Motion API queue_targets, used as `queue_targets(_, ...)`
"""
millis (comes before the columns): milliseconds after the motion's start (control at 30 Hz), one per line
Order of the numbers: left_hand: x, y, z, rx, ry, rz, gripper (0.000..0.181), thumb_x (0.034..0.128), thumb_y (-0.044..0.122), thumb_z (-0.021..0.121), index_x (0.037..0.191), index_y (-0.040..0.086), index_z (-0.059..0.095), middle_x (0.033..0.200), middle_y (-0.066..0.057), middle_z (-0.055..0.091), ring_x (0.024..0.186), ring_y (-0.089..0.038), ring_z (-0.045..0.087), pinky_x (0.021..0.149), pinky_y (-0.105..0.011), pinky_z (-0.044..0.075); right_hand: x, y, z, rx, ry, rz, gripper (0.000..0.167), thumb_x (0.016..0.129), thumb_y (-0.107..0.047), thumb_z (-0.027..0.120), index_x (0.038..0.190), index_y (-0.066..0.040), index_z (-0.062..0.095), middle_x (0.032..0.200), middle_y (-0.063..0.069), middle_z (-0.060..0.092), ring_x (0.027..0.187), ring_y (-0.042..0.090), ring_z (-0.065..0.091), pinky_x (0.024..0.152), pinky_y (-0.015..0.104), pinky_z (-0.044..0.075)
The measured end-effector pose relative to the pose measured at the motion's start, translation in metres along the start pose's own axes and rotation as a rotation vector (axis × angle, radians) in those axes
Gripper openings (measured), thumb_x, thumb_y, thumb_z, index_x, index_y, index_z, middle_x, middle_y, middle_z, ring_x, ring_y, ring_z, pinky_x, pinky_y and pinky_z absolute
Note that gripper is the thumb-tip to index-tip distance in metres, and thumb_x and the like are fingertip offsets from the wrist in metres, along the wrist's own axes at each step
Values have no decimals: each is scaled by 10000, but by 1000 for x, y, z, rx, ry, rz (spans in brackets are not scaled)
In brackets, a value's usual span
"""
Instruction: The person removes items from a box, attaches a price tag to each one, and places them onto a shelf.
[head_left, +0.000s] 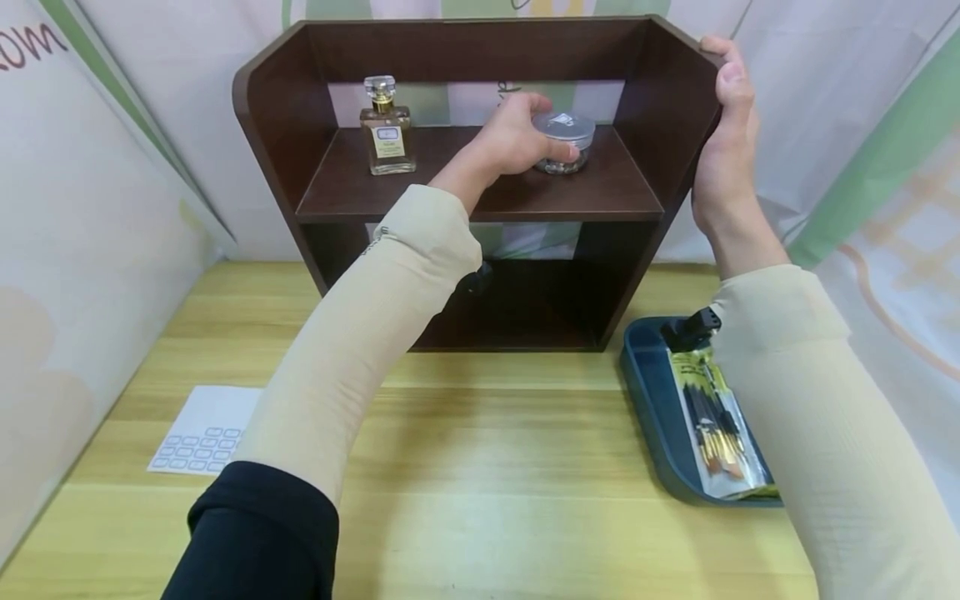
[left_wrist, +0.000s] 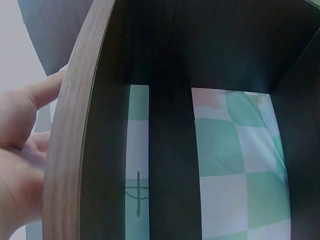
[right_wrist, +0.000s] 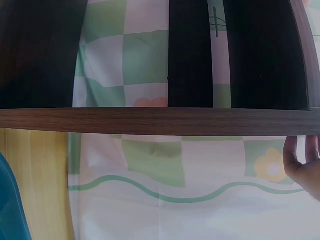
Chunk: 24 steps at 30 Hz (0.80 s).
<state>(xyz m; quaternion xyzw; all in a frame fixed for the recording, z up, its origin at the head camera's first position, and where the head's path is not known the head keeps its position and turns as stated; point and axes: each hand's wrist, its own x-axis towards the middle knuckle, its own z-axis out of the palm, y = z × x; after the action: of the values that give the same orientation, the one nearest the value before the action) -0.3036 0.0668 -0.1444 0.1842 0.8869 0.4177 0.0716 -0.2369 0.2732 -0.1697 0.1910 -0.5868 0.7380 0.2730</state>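
Note:
My left hand (head_left: pixel 517 137) reaches onto the upper shelf of a dark brown wooden shelf unit (head_left: pixel 480 208) and grips a clear round jar (head_left: pixel 564 137) with a grey lid. Its thumb lies across the jar's front, the other fingers behind. In the left wrist view the left hand (left_wrist: pixel 22 145) shows past the shelf board, which hides the jar. My right hand (head_left: pixel 727 150) rests against the outer face of the unit's right side panel, near the top. The right wrist view shows only part of that right hand (right_wrist: pixel 306 167), fingertips at the panel.
A glass perfume bottle (head_left: pixel 388 129) stands upright at the upper shelf's left. A blue tray (head_left: pixel 652 417) holding a pack of brushes (head_left: pixel 712 425) sits at the table's right, partly behind the right sleeve. A label sheet (head_left: pixel 202 429) lies at the left. Patterned curtains (head_left: pixel 112 208) surround the table.

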Motion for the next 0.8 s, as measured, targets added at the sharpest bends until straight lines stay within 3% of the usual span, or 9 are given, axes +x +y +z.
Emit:
queue_targets(300,-6,1,0,31,-43,-7,975,857,281,817,1603,169,199,1561,21,346,1320,-100,385,1013,-111,317,-1,-1,-2,-36,3,-1,392,1023,-286,360,1300,-169,611,1256,122,566,1093,224,529,848,286,437)
queue_targets(467,-21,-1,0,18,25,5,1006,834,331,832,1604,239,191,1588,27,270,1339,-97,333,1004,-136,336,-1,-1,-3,-46,-11,-6,392,1033,-294,364,1317,-165,603,1261,126,563,1091,225,526,849,280,437)
queue_targets(633,-47,0,10,36,186,127,863,841,326,828,1549,271,338,1557,59,312,1369,-62,295,997,-137,342,-1,0,-5,-14,-27,-15,386,1031,-283,370,1317,-144,590,1259,138,561,1088,231,525,846,278,441)
queue_targets(800,-82,-4,25,-84,347,337,662,843,226,831,1429,191,525,1433,21,460,1284,-88,391,982,-172,369,0,-2,-5,-10,-15,0,374,1041,-277,378,1316,-146,594,1248,138,568,1056,234,538,817,274,448)
